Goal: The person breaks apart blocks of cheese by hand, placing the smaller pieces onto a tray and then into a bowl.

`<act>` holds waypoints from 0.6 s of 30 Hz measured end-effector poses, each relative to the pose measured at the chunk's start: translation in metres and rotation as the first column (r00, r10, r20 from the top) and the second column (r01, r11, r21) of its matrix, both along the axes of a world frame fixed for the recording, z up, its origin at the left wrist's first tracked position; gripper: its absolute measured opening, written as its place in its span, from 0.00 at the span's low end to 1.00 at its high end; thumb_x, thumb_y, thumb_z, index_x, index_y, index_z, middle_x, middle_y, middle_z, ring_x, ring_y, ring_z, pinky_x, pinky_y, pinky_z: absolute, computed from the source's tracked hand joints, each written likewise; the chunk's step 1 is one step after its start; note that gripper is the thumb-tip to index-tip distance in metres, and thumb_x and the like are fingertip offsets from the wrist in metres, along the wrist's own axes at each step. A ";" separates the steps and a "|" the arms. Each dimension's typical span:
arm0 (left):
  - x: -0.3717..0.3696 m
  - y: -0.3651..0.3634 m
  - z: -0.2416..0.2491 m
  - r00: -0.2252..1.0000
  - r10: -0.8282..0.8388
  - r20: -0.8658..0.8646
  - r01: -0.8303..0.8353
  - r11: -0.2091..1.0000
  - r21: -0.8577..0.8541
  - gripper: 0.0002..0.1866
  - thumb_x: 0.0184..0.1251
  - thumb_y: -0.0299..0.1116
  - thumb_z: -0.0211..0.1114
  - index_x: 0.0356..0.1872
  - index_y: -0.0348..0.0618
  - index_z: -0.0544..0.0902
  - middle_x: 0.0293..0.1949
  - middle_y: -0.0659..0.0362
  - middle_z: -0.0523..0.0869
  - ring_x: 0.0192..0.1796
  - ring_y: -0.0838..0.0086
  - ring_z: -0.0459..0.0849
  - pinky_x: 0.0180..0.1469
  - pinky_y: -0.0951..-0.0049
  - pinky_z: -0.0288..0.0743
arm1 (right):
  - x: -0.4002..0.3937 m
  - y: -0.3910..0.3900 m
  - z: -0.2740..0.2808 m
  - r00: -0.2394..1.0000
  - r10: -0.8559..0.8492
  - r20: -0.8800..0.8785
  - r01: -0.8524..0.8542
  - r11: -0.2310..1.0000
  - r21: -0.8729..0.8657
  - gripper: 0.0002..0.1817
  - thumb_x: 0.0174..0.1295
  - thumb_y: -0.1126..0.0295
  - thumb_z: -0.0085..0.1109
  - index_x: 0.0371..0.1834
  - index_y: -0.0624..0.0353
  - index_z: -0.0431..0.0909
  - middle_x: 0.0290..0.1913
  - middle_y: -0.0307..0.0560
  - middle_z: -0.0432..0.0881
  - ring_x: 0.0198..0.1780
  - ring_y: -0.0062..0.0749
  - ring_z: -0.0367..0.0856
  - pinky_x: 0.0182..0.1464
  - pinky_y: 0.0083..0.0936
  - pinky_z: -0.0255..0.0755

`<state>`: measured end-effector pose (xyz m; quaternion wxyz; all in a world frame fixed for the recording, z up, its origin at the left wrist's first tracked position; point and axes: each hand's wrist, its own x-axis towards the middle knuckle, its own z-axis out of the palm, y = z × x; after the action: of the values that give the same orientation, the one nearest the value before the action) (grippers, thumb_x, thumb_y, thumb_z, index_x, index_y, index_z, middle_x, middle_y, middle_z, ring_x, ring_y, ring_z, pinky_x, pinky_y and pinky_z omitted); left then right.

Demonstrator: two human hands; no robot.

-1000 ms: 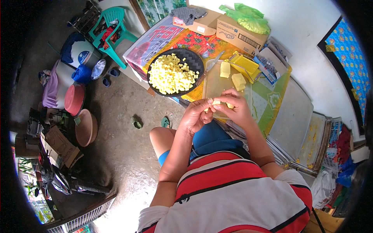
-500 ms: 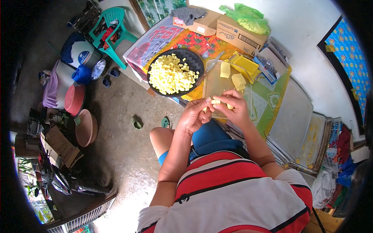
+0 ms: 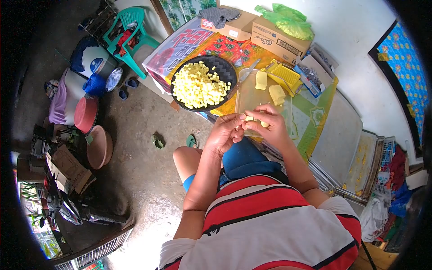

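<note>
Both hands meet over the near edge of a translucent cutting board [image 3: 243, 92]. Pinched between my left hand [image 3: 225, 132] and my right hand [image 3: 272, 126] is a small pale yellow piece [image 3: 249, 118], like soft dough. More of the yellow stuff shows in the curled fingers of my right hand. On the board lie a pale yellow block [image 3: 261, 80] and a second, cut-up block [image 3: 276, 95]. To the left, a round black tray [image 3: 227, 72] holds a heap of small yellow cubes [image 3: 195, 85]. A knife [image 3: 245, 75] rests between tray and board.
A yellow slotted plastic rack [image 3: 283, 76] and an open blue-and-white box [image 3: 310, 76] sit right of the board. Cardboard boxes [image 3: 274, 38] line the table's back, with a green plastic bag [image 3: 288, 20] on top. A green chair [image 3: 130, 36] and basins [image 3: 99, 147] stand left.
My fingers shift slightly around the small yellow piece, which sits a little lower between them. The blocks, the tray and the knife stay where they were.
</note>
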<state>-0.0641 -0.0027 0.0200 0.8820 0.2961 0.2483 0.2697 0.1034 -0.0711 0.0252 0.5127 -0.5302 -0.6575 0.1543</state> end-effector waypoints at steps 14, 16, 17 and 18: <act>0.002 -0.001 -0.006 0.998 -0.037 0.047 0.038 0.999 -0.037 0.10 0.66 0.35 0.64 0.32 0.38 0.80 0.23 0.62 0.79 0.17 0.85 0.66 0.16 0.83 0.57 | 0.004 -0.002 0.000 0.998 0.035 -0.051 -0.035 0.999 -0.004 0.13 0.53 0.70 0.69 0.43 0.58 0.85 0.38 0.46 0.79 0.39 0.32 0.79 0.42 0.25 0.72; 0.000 0.000 -0.006 0.999 -0.053 -0.012 0.053 0.998 0.034 0.11 0.67 0.36 0.64 0.33 0.38 0.79 0.23 0.63 0.78 0.16 0.85 0.65 0.16 0.83 0.56 | 0.004 -0.003 0.002 0.998 0.036 -0.041 -0.036 0.999 -0.001 0.12 0.54 0.71 0.69 0.42 0.59 0.85 0.38 0.46 0.79 0.39 0.32 0.79 0.42 0.25 0.72; -0.002 0.001 -0.008 0.997 -0.080 -0.016 0.081 0.995 0.054 0.13 0.68 0.39 0.63 0.33 0.38 0.79 0.24 0.63 0.78 0.16 0.85 0.65 0.16 0.83 0.55 | 0.005 -0.002 0.003 0.999 0.032 -0.028 -0.032 0.999 0.009 0.12 0.54 0.71 0.68 0.41 0.59 0.85 0.38 0.47 0.79 0.39 0.33 0.79 0.42 0.25 0.72; -0.003 0.002 -0.010 0.994 -0.107 -0.019 0.108 0.991 0.073 0.15 0.69 0.41 0.61 0.34 0.38 0.79 0.24 0.63 0.78 0.17 0.85 0.65 0.16 0.83 0.55 | 0.005 -0.002 0.004 1.000 0.028 -0.014 -0.027 0.999 0.020 0.11 0.54 0.71 0.68 0.41 0.59 0.85 0.38 0.47 0.79 0.40 0.33 0.79 0.42 0.25 0.72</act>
<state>-0.0674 -0.0002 0.0100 0.8817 0.3438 0.2285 0.2284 0.1079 -0.0729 0.0290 0.5206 -0.5147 -0.6625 0.1586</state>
